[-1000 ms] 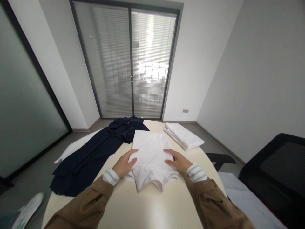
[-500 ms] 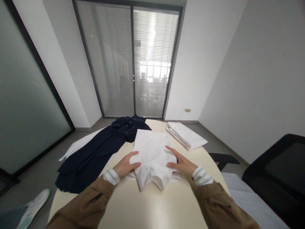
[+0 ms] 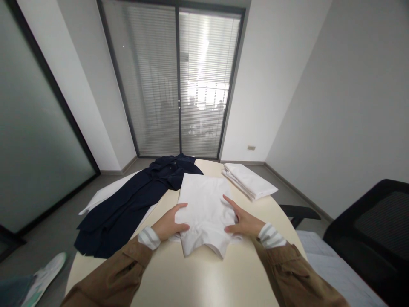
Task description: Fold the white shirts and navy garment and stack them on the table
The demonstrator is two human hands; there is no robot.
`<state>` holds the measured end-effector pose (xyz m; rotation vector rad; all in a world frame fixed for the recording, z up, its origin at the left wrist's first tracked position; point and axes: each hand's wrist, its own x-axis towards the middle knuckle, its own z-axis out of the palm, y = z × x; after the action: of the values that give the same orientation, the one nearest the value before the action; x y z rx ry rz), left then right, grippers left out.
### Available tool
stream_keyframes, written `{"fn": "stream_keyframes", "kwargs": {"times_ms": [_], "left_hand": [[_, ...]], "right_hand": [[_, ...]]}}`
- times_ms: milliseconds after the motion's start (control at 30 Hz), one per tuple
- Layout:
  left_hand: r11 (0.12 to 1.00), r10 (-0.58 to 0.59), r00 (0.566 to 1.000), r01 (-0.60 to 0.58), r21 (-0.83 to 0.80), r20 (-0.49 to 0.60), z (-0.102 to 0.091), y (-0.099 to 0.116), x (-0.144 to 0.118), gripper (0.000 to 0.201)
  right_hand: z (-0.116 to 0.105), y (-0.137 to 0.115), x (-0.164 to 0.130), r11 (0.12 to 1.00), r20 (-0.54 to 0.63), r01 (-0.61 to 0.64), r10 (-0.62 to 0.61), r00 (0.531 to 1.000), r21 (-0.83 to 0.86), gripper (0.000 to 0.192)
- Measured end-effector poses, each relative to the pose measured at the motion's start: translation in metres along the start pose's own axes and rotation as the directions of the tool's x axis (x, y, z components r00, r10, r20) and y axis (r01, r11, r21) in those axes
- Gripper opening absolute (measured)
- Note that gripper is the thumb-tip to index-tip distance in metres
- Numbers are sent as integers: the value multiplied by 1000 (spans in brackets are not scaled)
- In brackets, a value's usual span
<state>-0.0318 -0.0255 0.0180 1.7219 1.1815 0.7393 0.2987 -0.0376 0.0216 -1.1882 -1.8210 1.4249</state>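
A folded white shirt (image 3: 206, 204) lies in the middle of the table, its near edge bent up into two loose points. My left hand (image 3: 171, 221) holds its left side, thumb and forefinger on top and the other fingers out of sight at the edge. On the opposite side my right hand (image 3: 244, 219) grips the cloth the same way, forefinger stretched along the top. Lower white layers show beneath the near part, beside both hands.
Dark navy clothing (image 3: 128, 204) is spread along the table's left side, over more white cloth (image 3: 105, 194). A folded white stack (image 3: 251, 181) sits at the back right of the round table (image 3: 204, 281). A black chair (image 3: 370, 230) stands on the right; a shoe (image 3: 47, 277) shows at lower left.
Both thumbs have slid slightly toward me along the white shirt. Its near points have shifted a little to the right and flattened. The other clothes lie as before.
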Motion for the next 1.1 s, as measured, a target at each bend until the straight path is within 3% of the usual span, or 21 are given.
{"fn": "stream_keyframes", "kwargs": {"times_ms": [100,200,300,433,567,733,833,967,1033,1100], "left_hand": [[996,50,995,-56,-68,-86,1,-4,3,68],[966,-7,989,-30,-257,-145,6,-7,7,66],[873,25,990,-88,-480,-137,12,-7,8,83],[796,137,981,-192,-574,-139,21,-1,6,104],[861,108,960,-220,-458,-257,25,0,7,81],[923,169,875,-301,-238,-453,21,-5,14,62],[951,216,857,-293,-99,-468,18,-7,16,60],[967,246,874,-248,50,-418,18,-8,14,50],[956,291,876,-255,143,-384,18,-8,12,45],[910,380,853,-273,312,-359,15,-9,10,40]], "right_hand": [[1,-2,0,996,-25,82,-83,996,-39,133],[1,-7,-1,992,-119,116,-121,986,-45,111],[0,-12,-1,990,-214,142,-142,966,-16,87],[0,-13,-1,993,-201,104,-115,973,-62,84],[1,-9,2,954,-254,140,-209,944,-266,58],[-3,0,9,802,-290,262,-466,836,-536,40],[-10,2,9,698,-293,244,-554,779,-673,36],[-13,-6,3,499,-302,113,-672,676,-859,26],[-9,-13,-1,418,-277,49,-681,678,-907,23],[-2,-21,-5,358,-242,3,-638,731,-934,26]]}}
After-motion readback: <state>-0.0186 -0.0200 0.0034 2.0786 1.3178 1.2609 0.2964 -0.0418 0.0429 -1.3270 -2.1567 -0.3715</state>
